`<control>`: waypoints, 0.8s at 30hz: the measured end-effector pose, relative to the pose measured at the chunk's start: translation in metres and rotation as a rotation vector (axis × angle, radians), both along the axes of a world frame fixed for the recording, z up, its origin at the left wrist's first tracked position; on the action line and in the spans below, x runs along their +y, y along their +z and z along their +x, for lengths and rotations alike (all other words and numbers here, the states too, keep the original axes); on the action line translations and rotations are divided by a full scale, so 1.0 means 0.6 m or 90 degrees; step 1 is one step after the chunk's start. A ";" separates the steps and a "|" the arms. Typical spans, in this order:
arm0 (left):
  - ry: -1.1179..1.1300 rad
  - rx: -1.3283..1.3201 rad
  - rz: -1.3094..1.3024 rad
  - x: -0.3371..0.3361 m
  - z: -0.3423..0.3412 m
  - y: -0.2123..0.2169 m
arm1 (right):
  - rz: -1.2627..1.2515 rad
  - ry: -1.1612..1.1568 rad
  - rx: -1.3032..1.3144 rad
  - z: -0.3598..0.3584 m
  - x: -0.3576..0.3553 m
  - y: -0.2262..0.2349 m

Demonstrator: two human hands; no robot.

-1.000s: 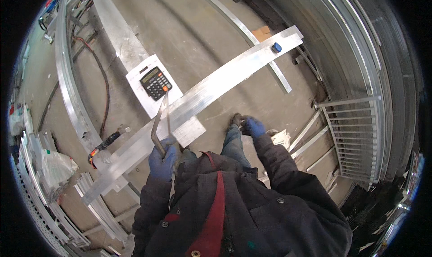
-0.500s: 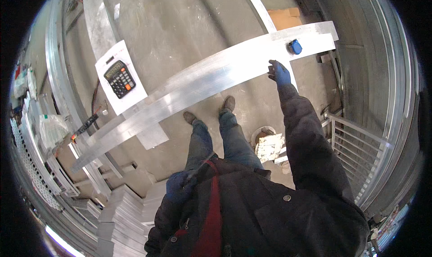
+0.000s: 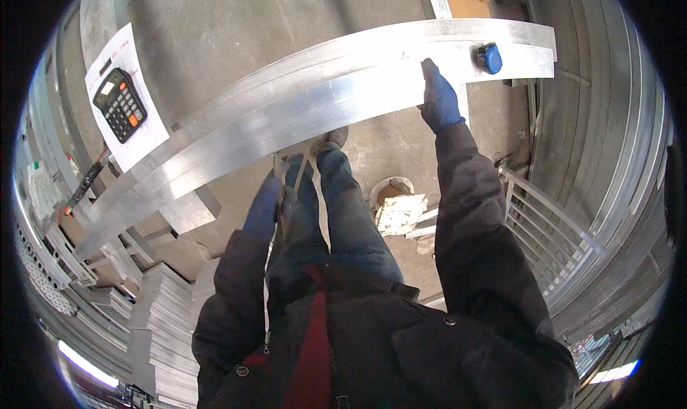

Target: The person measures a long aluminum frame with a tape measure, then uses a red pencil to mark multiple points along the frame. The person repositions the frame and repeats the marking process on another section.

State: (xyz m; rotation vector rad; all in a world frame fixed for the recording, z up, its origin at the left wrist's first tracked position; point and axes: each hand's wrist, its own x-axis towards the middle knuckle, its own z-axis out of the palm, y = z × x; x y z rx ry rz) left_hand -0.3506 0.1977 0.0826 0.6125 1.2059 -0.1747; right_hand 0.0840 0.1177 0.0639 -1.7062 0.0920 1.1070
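Note:
A long aluminium profile (image 3: 322, 101) runs across in front of me at waist height, from lower left to upper right. My right hand (image 3: 438, 101), in a blue glove, rests flat on the profile's near edge, a little left of a blue tape measure (image 3: 490, 57) lying on the profile. My left hand (image 3: 263, 207), also in a blue glove, grips a thin metal square (image 3: 290, 171) whose blade reaches up to the profile's near edge. My legs and shoes show below the profile.
A black calculator (image 3: 119, 105) lies on a white paper sheet (image 3: 147, 140) at the left. Stacked metal profiles (image 3: 168, 316) fill the lower left. A barred metal frame (image 3: 547, 226) leans at the right. A round hole with white scraps (image 3: 399, 210) is on the floor.
My right hand has settled on the profile close to the tape measure. My left hand has come up from my hip with the square to the profile's near edge.

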 end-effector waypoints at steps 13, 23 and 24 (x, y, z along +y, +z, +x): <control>0.271 -0.089 -0.097 0.024 0.103 0.009 | -0.038 0.279 -0.385 -0.020 -0.014 -0.011; 0.480 -0.338 -0.181 -0.017 0.186 -0.054 | 0.216 0.309 -0.417 0.003 -0.045 -0.071; 0.489 -0.406 -0.186 -0.020 0.189 -0.062 | 0.207 0.334 -0.468 0.002 -0.046 -0.071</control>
